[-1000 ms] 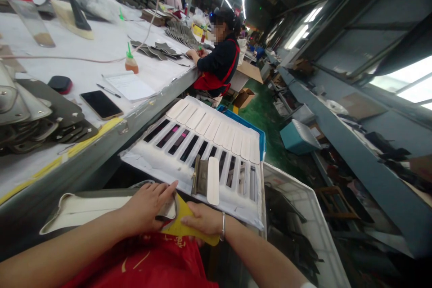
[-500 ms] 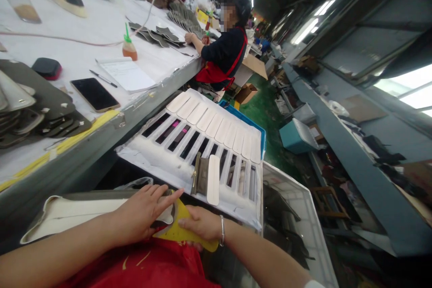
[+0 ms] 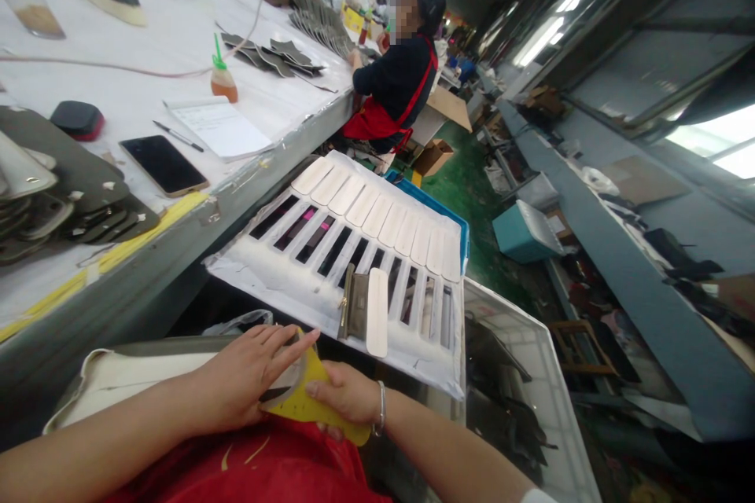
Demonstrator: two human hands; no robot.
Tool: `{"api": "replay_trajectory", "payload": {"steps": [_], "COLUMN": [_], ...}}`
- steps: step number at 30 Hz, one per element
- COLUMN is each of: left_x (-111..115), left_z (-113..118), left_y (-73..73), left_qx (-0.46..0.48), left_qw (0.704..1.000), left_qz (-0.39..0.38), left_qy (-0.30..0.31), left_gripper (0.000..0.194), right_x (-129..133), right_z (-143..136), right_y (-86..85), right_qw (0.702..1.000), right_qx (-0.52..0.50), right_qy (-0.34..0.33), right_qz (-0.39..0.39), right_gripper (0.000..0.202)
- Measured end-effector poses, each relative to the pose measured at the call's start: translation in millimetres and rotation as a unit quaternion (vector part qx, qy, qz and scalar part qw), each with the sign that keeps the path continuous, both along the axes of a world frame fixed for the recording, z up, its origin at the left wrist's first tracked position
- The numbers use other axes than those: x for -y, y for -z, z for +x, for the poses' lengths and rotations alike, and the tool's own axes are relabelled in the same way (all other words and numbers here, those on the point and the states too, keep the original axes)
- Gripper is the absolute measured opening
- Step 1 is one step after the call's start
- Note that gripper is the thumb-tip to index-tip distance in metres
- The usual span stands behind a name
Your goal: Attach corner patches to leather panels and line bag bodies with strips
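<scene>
Your right hand (image 3: 348, 394) grips a curved yellow sheet (image 3: 295, 404); your left hand (image 3: 244, 377) lies over the cream-lined piece (image 3: 138, 385), its grip unclear.

Nearer than the slotted white board (image 3: 277, 266), the right grip (image 3: 349, 393) is holding a yellow sheet (image 3: 303, 402), the left grip (image 3: 248, 369) resting on a pale-lined piece (image 3: 141, 381). Left of the board, a phone (image 3: 163, 165) is lying on the worktop (image 3: 159, 39); beyond the board, a co-worker (image 3: 392, 78) is facing the worktop.
</scene>
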State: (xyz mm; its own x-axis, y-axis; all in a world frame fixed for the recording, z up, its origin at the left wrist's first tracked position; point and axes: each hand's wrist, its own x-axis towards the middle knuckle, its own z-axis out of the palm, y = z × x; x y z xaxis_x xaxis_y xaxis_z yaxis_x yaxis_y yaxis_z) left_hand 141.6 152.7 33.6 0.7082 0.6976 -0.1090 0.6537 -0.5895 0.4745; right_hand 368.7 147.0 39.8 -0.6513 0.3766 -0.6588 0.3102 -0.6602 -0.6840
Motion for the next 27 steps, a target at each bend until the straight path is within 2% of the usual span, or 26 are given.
{"api": "replay_trajectory", "payload": {"steps": [4, 8, 11, 13, 14, 16, 18, 21, 24, 27], "left_x": [-1.3, -2.6, 1.6, 6.4, 9.0, 14.1, 18.5, 23.3, 25.2, 25.0], "left_z": [-8.2, 0.0, 8.3, 9.5, 8.8, 6.4, 5.2, 7.6, 10.3, 9.6], "left_y": [-0.8, -7.2, -10.8, -10.4, -9.7, -8.6, -9.1, -12.0, -13.6, -13.2], "left_qx": [0.013, -0.032, -0.049, -0.055, -0.057, -0.059, -0.053, -0.054, -0.061, -0.061], "left_qw": [1.0, 0.998, 0.996, 0.995, 0.994, 0.993, 0.993, 0.992, 0.991, 0.992], "left_qz": [-0.007, -0.01, -0.008, 0.0, 0.005, 0.017, 0.032, 0.055, 0.066, 0.064], "left_qy": [-0.003, -0.048, -0.07, -0.082, -0.088, -0.099, -0.101, -0.101, -0.096, -0.089], "left_gripper": [0.1, 0.096, 0.094, 0.091, 0.09, 0.09, 0.09, 0.086, 0.084, 0.086], "right_x": [22.4, 39.2, 43.3, 44.2, 44.1, 41.6, 34.9, 17.7, -0.2, -8.9], "right_z": [-19.3, -41.1, -39.6, -28.5, -22.0, -12.3, -12.5, -32.5, -58.9, -74.4], "right_y": [9.9, 15.2, 2.4, -14.2, -23.3, -38.9, -47.1, -43.1, -27.6, -10.2], "right_qw": [0.991, 0.966, 0.965, 0.973, 0.971, 0.939, 0.878, 0.8, 0.766, 0.757], "right_qx": [0.014, 0.06, 0.071, 0.053, 0.049, 0.054, 0.048, -0.002, -0.005, 0.007], "right_qy": [0.123, 0.229, 0.236, 0.213, 0.221, 0.309, 0.429, 0.546, 0.587, 0.593], "right_qz": [0.044, 0.104, 0.094, 0.074, 0.081, 0.138, 0.208, 0.248, 0.262, 0.275], "right_gripper": [0.055, 0.057, 0.056, 0.055, 0.054, 0.048, 0.037, 0.029, 0.038, 0.043]}}
